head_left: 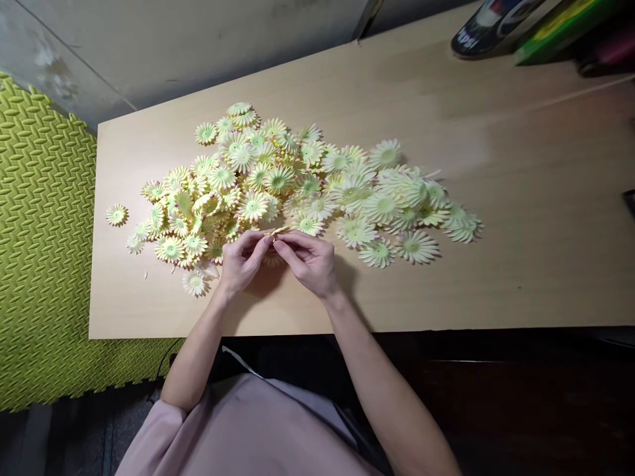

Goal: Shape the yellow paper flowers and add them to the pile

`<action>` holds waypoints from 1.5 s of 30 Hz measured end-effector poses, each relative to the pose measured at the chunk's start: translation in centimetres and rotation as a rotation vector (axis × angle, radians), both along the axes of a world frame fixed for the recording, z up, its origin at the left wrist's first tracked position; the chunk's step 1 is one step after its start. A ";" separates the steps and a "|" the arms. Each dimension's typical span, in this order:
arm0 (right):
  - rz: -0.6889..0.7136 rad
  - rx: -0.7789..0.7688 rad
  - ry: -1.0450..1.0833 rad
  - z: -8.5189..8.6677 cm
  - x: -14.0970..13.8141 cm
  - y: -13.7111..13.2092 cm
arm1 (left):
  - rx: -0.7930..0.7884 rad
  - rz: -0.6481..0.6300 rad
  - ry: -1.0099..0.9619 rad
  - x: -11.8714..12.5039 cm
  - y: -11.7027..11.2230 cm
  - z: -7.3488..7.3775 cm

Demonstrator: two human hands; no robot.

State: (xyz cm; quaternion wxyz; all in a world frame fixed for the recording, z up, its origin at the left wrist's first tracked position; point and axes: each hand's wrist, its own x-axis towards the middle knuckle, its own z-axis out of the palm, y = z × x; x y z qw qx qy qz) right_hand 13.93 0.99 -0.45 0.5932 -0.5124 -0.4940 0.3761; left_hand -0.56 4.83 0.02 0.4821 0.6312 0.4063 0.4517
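On the left, a green mat (pixel 44 264) is beside the surface (pixel 536 251). One single flower (pixel 117 215) lies on the surface, a little apart from the big heap of flowers (pixel 253 206). Near the middle, at the near side of this heap, the left hand (pixel 243 263) and the right hand (pixel 313 264) are close together, and the fingertips of both pinch a small yellow flower (pixel 280 230) between them; it is seen mostly from its edge. To the right, paler flowers (pixel 384 206) overlap each other. At the far right, a dark bottle (pixel 476 36) is beside a green packet (pixel 550 32).
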 end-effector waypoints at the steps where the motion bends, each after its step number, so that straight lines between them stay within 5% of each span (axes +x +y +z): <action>1: -0.003 0.000 -0.002 0.0 0.0 0.0 | -0.001 -0.001 -0.002 0.0 0.0 0.0; 26: 0.026 -0.035 0.015 -0.6 0.2 -0.1 | -0.015 -0.014 -0.028 0.1 -0.1 0.5; 35: 0.006 -0.047 0.076 -0.1 0.1 0.0 | -0.137 0.029 -0.038 -0.1 0.1 0.5; 45: 0.033 -0.001 0.119 -0.1 0.5 -0.2 | -0.441 0.021 -0.360 -0.4 0.4 0.4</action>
